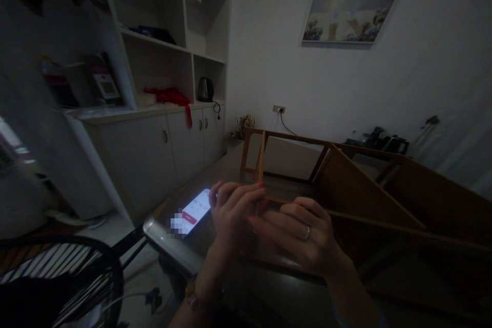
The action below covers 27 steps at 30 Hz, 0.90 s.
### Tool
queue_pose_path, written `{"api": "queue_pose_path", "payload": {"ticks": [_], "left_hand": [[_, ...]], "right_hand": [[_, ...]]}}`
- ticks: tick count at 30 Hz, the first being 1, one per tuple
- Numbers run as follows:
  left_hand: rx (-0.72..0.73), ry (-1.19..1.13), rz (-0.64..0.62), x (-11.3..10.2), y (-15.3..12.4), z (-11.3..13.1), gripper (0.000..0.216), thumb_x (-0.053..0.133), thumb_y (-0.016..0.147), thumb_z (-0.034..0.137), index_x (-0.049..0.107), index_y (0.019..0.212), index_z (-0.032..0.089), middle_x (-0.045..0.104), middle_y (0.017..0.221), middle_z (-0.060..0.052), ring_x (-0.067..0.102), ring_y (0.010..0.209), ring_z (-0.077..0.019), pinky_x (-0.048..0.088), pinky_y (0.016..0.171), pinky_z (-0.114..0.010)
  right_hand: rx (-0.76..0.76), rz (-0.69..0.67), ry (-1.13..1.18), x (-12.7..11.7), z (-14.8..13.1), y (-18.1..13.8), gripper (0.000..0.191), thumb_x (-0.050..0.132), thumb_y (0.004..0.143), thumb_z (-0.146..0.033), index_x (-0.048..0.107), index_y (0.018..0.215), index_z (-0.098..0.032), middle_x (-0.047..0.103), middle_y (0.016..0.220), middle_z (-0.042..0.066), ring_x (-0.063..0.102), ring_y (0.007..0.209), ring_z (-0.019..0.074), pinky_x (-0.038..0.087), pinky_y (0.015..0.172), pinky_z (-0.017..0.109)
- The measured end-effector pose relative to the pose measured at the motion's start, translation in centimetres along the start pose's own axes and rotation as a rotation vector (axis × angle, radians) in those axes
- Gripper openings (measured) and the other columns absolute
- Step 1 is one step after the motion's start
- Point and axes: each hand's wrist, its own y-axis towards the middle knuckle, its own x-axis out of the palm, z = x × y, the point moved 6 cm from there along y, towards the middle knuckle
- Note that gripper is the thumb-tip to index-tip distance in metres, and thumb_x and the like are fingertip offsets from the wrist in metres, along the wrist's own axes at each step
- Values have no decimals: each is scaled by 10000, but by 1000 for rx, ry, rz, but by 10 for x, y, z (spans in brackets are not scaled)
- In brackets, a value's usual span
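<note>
My left hand (233,211) and my right hand (305,236) meet above a dark tabletop (277,284), fingertips nearly touching. The left fingers are curled and pressed together. My right hand, with a ring on one finger, pinches between thumb and fingers. Whatever lies between the fingertips is too dim and small to make out. Just left of my left hand is a phone (194,213) with a lit screen, lying on the table. Behind both hands, a brown wooden frame (369,184) with several compartments lies across the table.
At left stands a white cabinet (144,146) with open shelves, holding a kettle (205,89) and red cloth (171,96). A black chair (111,266) is at lower left. Dark items (384,141) sit behind the frame near the wall. A cord runs from a wall socket (279,109).
</note>
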Motion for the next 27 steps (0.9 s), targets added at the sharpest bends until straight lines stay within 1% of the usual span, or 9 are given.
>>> {"api": "queue_pose_path", "payload": {"ticks": [5,9,12,15,17,19,21,24,27], "left_hand": [[-8,6,4,1,-1,-2,210,506,1037,365,697,989,291,810,938,34,589,874,-204,329,979,-404],[0,8,-10,1,-2,-4,181,542,1021,360,712,1015,299,808,932,40,592,877,-203,337,993,-399],[-4,2,-28,1,-2,-5,181,548,1017,353,720,1023,299,807,939,42,591,888,-204,332,1009,-401],[-5,-6,-44,0,-3,-5,187,537,1022,342,717,1028,291,806,958,37,590,903,-204,336,1015,-401],[4,-8,-52,-1,-3,-4,195,526,1028,343,712,1035,287,807,975,33,589,910,-204,341,1011,-400],[11,-5,-56,-1,-2,-3,194,528,1027,351,710,1036,285,808,987,31,588,911,-205,339,1008,-402],[2,-1,-64,-1,-2,-4,179,544,1020,352,710,1042,287,809,993,32,590,917,-206,333,1015,-408],[3,-2,-62,-1,-1,-4,156,564,1011,342,707,1050,292,810,989,39,594,913,-205,334,1016,-405],[19,2,-54,-1,-1,-3,172,546,1020,353,704,1043,291,810,984,41,591,902,-202,331,1005,-397]], "right_hand": [[28,-36,101,4,3,2,210,553,1037,-276,696,1186,-238,765,927,-52,592,810,131,419,805,311],[40,-73,117,9,3,4,239,594,1019,-346,681,1216,-244,752,952,-39,580,828,140,414,816,309],[53,-68,110,13,2,3,227,603,1014,-363,688,1191,-251,742,929,-42,567,818,143,412,819,305],[71,-30,98,16,-3,3,181,615,1007,-364,697,1117,-246,744,909,-45,564,811,144,415,822,303],[102,23,61,17,-8,4,157,630,997,-376,698,1034,-240,744,881,-39,566,794,145,418,818,306],[159,104,18,17,-13,4,156,640,991,-371,684,926,-236,728,805,-36,567,760,143,416,790,306],[251,146,30,19,-15,3,160,643,990,-336,659,872,-228,691,721,-38,556,700,134,411,741,301],[277,178,17,22,-19,2,150,649,983,-296,641,858,-214,662,672,-38,547,649,132,402,700,307],[239,185,-7,22,-21,2,67,639,985,-254,666,963,-197,704,731,-26,576,666,129,412,707,307]]}}
